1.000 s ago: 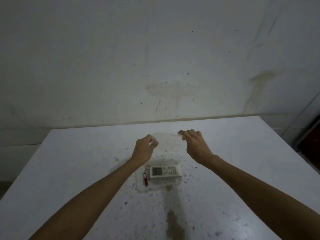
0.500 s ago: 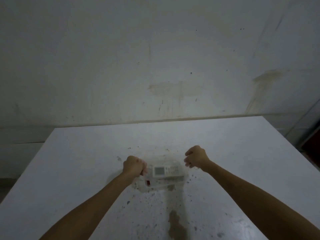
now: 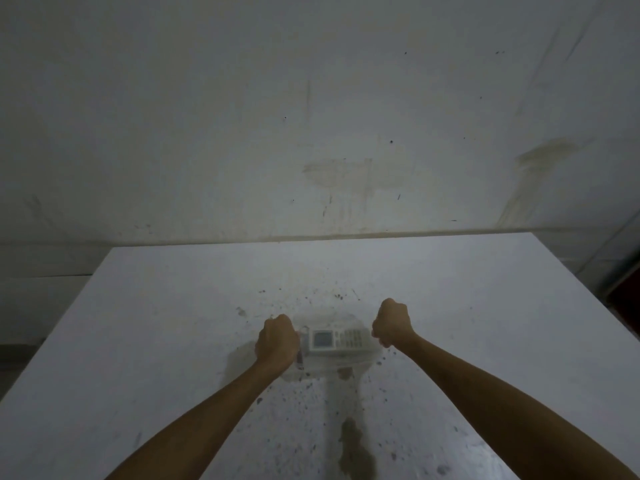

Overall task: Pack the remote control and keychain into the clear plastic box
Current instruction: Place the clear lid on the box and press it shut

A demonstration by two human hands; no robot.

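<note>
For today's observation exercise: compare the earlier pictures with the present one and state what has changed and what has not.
Both hands brought the clear lid down from above onto the box. The left hand and right hand now press as fists at its two ends. The remote control and keychain stayed inside, and the table is unchanged.

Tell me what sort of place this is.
Probably a bare workroom or storeroom, not a home: a stained, scuffed wall, a plain white table speckled with dirt, and nothing on it but the clear box.
</note>
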